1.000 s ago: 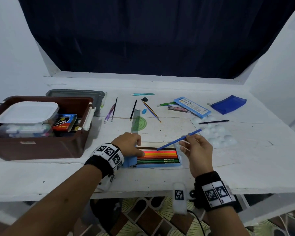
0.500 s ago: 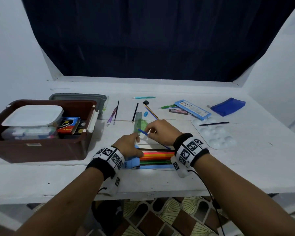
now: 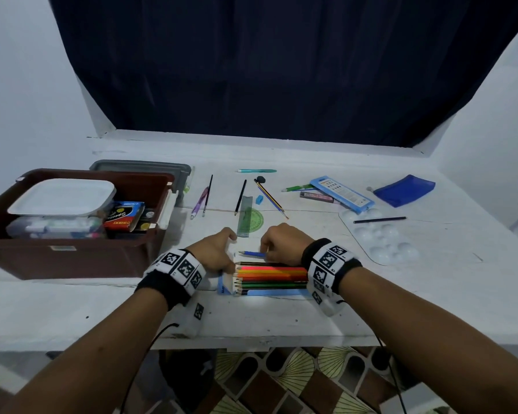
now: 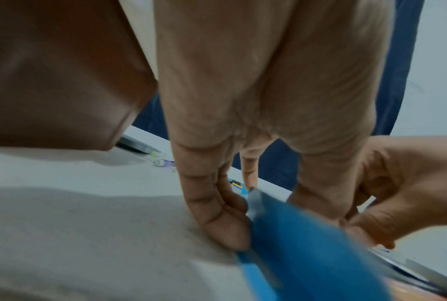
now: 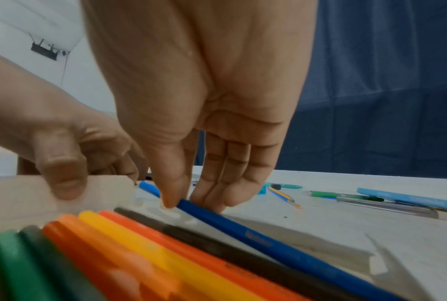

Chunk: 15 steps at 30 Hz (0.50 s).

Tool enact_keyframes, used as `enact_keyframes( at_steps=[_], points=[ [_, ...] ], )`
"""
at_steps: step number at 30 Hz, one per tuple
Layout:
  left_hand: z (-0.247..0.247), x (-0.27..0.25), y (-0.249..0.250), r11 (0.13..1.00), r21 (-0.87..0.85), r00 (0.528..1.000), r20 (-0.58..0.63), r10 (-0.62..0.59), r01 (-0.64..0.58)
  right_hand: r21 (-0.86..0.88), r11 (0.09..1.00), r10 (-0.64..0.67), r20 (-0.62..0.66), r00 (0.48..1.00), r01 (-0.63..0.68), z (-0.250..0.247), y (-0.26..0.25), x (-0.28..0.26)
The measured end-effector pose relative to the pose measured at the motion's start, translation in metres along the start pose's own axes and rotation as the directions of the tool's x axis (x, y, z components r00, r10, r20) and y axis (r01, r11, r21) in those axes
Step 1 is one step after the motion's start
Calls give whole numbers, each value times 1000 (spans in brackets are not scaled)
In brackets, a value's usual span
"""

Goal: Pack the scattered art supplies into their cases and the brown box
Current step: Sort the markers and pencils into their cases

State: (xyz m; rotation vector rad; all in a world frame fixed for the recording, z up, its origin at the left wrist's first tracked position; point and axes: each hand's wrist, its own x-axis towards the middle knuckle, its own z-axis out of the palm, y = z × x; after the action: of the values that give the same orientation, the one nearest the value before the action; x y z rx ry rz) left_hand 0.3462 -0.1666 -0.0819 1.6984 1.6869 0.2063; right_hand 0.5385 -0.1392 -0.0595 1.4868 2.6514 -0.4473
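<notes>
An open blue pencil case lies at the table's near edge with several coloured pencils in a row. My right hand pinches a blue pencil between thumb and fingers at the far side of the row, low over the case. The right wrist view shows the thumb pressing the blue pencil beside a black one. My left hand grips the case's flap at its left end. The brown box stands at the left.
In the brown box are a white lidded tub and a small carton. A grey lid lies behind it. Loose pens, pencils, a ruler and a green protractor lie mid-table. A clear palette, light blue case and blue pouch lie at the right.
My right hand brought the blue pencil from the right of the case down and leftward to the far edge of the pencil row. The left hand stayed on the case's left end.
</notes>
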Motion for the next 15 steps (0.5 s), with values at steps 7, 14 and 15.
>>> enact_keyframes(
  at_steps=[7, 14, 15],
  points=[
    [-10, -7, -15, 981, 194, 1000, -15, 2, 1, -41, 998, -42, 22, 999, 43, 4, -1, 2],
    [-9, -6, -13, 986, 165, 1000, -13, -6, 8, -113, 991, -56, 89, 994, 66, 2, -5, -3],
    [-9, -6, -13, 987, 163, 1000, -12, -6, 8, -136, 988, -64, 84, 994, 75, 1, -8, -4]
  ],
)
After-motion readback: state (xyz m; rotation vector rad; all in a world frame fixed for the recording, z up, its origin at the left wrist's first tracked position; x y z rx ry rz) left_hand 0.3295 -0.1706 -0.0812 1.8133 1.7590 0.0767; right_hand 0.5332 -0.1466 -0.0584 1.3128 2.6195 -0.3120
